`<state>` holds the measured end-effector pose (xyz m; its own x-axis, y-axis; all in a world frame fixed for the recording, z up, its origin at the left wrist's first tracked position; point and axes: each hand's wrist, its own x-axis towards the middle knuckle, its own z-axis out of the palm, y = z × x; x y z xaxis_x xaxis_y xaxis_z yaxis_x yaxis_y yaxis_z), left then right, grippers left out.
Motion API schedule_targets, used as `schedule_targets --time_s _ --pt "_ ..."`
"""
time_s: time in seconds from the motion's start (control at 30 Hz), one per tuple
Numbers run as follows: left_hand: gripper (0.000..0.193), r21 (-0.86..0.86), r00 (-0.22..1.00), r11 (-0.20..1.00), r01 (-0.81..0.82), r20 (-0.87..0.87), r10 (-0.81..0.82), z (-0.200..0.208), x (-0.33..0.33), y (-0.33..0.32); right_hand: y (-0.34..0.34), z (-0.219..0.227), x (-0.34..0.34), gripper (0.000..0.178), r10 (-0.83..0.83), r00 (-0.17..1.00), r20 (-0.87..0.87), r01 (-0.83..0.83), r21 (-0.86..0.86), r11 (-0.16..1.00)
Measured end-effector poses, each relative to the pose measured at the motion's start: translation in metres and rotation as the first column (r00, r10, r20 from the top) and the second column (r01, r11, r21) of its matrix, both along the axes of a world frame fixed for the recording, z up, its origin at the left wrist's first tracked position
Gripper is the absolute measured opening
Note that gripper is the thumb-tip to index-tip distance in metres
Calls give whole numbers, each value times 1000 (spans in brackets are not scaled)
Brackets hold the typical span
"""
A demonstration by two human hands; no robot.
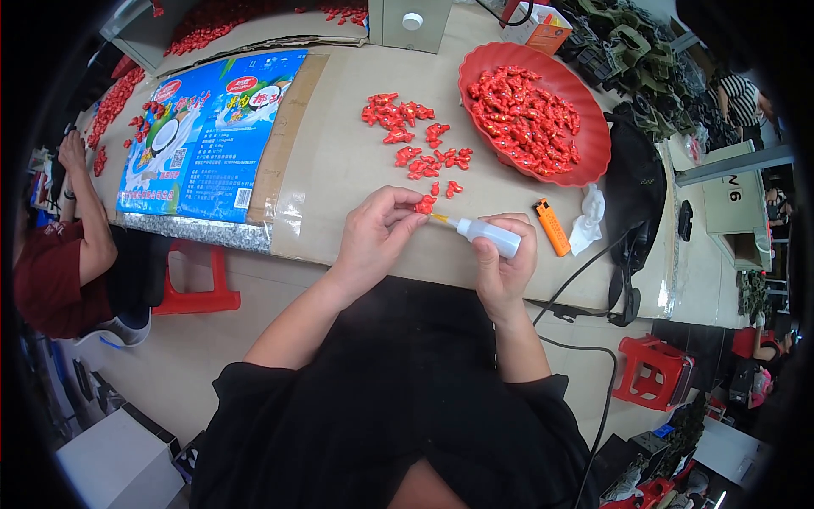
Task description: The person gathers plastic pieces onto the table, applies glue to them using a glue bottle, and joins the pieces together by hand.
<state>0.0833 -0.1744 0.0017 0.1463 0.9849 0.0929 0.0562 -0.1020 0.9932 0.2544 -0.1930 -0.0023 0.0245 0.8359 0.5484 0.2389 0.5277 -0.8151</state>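
Note:
Between the thumb and fingers of my left hand is a small red figurine. My right hand is wrapped round a translucent white squeeze bottle, tilted on its side. Its thin yellowish nozzle points left and reaches up to the figurine; whether they touch I cannot tell. Just beyond my hands lie several loose red figurines. A scalloped red bowl, heaped with more of them, stands farther back to the right.
Right of my hands lie an orange lighter and a crumpled white tissue. A black bag rests beyond them. A blue printed cardboard sheet covers the table's left side. A co-worker's arm shows at far left, near a red stool.

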Motion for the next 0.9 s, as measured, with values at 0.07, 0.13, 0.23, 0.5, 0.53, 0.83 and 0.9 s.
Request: schedule_targets --time_s 0.07,0.13,0.23,0.5,0.53,0.83,0.9 --pt "18 8 1000 1000 4 9 -4 0 0 0 1 0 0 26 2 1000 -8 -2 2 1000" --pt "18 35 999 999 6 -33 -4 -1 0 1 0 0 -1 26 5 1000 -15 -5 5 1000" --pt "18 53 1000 999 10 -29 -9 -2 0 1 0 1 -1 25 5 1000 -28 -5 -21 1000" --pt "18 48 999 999 15 -34 -13 -3 0 1 2 -2 -2 25 -5 998 -68 4 -23 1000" --pt "18 43 999 999 14 -37 -13 -2 0 1 2 -1 -2 25 -5 998 -68 4 -23 1000" --pt "17 109 999 994 14 -48 -8 -3 0 1 3 1 2 26 -48 990 136 38 71 997" --pt "17 98 999 995 11 -47 -6 -3 0 1 1 3 2 24 -6 998 70 6 -5 1000"
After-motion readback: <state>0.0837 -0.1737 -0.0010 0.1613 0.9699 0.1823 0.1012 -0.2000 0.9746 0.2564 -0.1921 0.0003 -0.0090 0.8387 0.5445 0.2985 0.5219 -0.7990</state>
